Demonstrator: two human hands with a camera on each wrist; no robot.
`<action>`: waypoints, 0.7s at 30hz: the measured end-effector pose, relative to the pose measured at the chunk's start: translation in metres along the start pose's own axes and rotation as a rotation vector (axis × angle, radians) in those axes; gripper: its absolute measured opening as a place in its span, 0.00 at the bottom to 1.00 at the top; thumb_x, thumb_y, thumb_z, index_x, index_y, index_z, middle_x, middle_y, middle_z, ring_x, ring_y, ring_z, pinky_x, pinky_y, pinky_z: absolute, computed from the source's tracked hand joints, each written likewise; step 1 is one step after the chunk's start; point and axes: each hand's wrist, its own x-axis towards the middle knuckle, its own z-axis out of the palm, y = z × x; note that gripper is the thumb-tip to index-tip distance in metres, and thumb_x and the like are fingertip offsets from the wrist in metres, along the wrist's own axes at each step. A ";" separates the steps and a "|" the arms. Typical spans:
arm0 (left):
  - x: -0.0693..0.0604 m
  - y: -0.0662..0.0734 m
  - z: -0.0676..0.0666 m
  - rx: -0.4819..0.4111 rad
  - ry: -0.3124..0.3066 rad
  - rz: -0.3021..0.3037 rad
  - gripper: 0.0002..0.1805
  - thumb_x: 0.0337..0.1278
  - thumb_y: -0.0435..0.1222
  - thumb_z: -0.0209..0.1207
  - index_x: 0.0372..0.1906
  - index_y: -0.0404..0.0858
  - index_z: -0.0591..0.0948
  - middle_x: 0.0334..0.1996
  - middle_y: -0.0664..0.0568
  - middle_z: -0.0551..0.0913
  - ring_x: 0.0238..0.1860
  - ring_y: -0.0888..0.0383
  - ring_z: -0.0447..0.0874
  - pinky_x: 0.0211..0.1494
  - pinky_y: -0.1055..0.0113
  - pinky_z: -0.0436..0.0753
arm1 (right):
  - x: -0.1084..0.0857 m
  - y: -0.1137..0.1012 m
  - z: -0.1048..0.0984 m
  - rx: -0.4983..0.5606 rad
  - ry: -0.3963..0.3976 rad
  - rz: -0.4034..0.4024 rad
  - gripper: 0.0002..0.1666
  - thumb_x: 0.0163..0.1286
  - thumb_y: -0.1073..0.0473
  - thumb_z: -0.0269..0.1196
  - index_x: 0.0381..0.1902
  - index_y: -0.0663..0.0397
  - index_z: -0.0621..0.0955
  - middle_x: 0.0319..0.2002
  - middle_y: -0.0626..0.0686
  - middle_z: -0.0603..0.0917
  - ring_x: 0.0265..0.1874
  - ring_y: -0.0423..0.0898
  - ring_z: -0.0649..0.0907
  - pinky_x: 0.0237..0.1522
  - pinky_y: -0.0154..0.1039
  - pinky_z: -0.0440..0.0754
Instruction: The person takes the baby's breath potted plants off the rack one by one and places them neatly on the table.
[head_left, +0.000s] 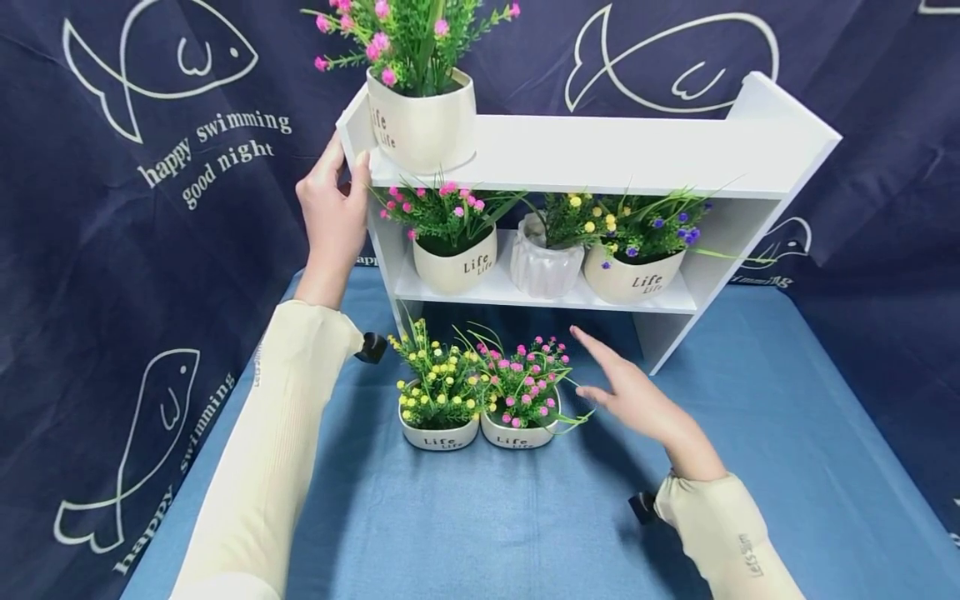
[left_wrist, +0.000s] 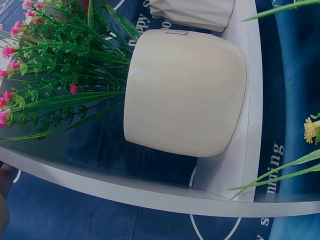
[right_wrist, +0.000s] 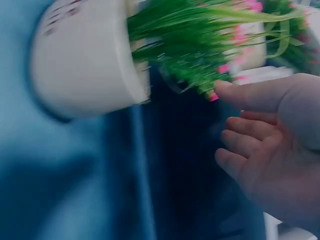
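My left hand [head_left: 333,208] grips the upper left side panel of a white two-tier shelf [head_left: 600,154], thumb toward the front edge. Only a sliver of that hand shows in the left wrist view, where a cream flowerpot [left_wrist: 185,92] on the middle board fills the centre. With fingers extended, my right hand [head_left: 633,396] hovers just right of a pink-flowered pot [head_left: 519,435] on the table. The right wrist view shows this hand [right_wrist: 270,145] with nothing held, its thumb near the pink blooms. A yellow-flowered pot [head_left: 440,437] stands beside the pink one.
A tall pink-flowered pot [head_left: 423,125] stands at the top board's left end. The middle board bears a pink-flowered pot [head_left: 457,265], a ribbed white pot [head_left: 546,265] and a blue-flowered pot [head_left: 633,277]. Blue cloth [head_left: 465,525] covers the table; a fish-patterned curtain [head_left: 187,292] hangs behind.
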 end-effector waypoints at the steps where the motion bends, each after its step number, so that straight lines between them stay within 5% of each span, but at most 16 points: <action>1: 0.000 0.000 0.000 -0.002 -0.001 -0.002 0.21 0.65 0.34 0.54 0.62 0.35 0.77 0.53 0.44 0.84 0.53 0.60 0.83 0.51 0.61 0.85 | 0.000 -0.004 -0.004 0.036 0.006 0.000 0.46 0.68 0.64 0.62 0.77 0.52 0.52 0.76 0.62 0.55 0.73 0.62 0.59 0.71 0.60 0.60; 10: 0.000 0.000 -0.001 0.008 0.003 -0.005 0.21 0.65 0.34 0.55 0.61 0.35 0.77 0.53 0.44 0.84 0.52 0.60 0.84 0.49 0.69 0.85 | -0.005 -0.031 -0.024 0.392 0.161 -0.100 0.36 0.70 0.64 0.59 0.73 0.54 0.62 0.74 0.59 0.62 0.72 0.41 0.64 0.66 0.18 0.62; 14: 0.001 -0.001 -0.001 0.008 0.002 -0.027 0.21 0.65 0.34 0.55 0.62 0.36 0.77 0.54 0.45 0.84 0.53 0.60 0.83 0.50 0.65 0.85 | -0.004 -0.042 -0.028 0.510 0.252 -0.163 0.32 0.69 0.68 0.58 0.70 0.62 0.66 0.71 0.61 0.67 0.68 0.30 0.68 0.66 0.22 0.66; 21: 0.001 -0.002 0.001 0.001 0.003 -0.024 0.21 0.66 0.34 0.55 0.62 0.37 0.77 0.54 0.46 0.84 0.53 0.60 0.83 0.49 0.66 0.85 | 0.003 -0.067 -0.042 0.705 0.386 -0.252 0.27 0.68 0.74 0.56 0.65 0.70 0.69 0.64 0.48 0.77 0.64 0.36 0.74 0.65 0.28 0.71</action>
